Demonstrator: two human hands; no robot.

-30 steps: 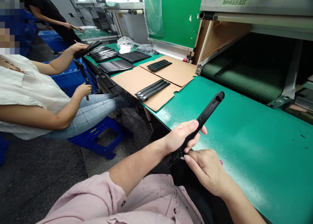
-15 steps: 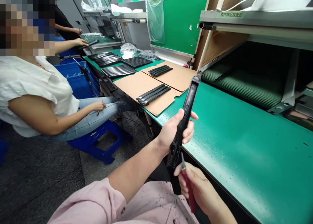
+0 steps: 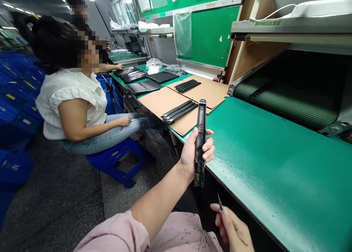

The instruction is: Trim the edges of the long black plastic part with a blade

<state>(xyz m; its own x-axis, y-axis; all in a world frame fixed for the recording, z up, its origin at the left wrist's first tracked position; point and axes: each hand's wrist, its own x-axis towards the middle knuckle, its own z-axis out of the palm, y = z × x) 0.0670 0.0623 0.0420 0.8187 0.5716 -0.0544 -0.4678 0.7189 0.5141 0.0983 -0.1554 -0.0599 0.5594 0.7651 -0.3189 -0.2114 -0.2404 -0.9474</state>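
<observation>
My left hand (image 3: 195, 149) is wrapped around a long, narrow black plastic part (image 3: 201, 125). The part stands nearly upright with its hollow, ribbed inside facing me; its lower end has small moulded details. Down by my lap, my right hand (image 3: 232, 224) grips a craft knife (image 3: 220, 203), its thin pointed blade sticking up past the fingertips. Most of the knife's handle is covered by my fingers. Blade and part are apart. Beyond my left hand, several similar black parts (image 3: 178, 112) lie in a row on a brown cardboard sheet (image 3: 154, 99).
A green worktop (image 3: 264, 145) with dark specks runs along my right. Behind it are a shelf (image 3: 275, 26) and a ribbed conveyor belt (image 3: 288, 101). On the left a co-worker in a white shirt (image 3: 74, 105) sits on a blue stool (image 3: 121, 162) near more rows of black parts (image 3: 144, 87).
The black part has turned from tilted to nearly upright. My right hand with the craft knife has moved down and away from it. The view has shifted left, and the co-worker's outstretched arm is lower.
</observation>
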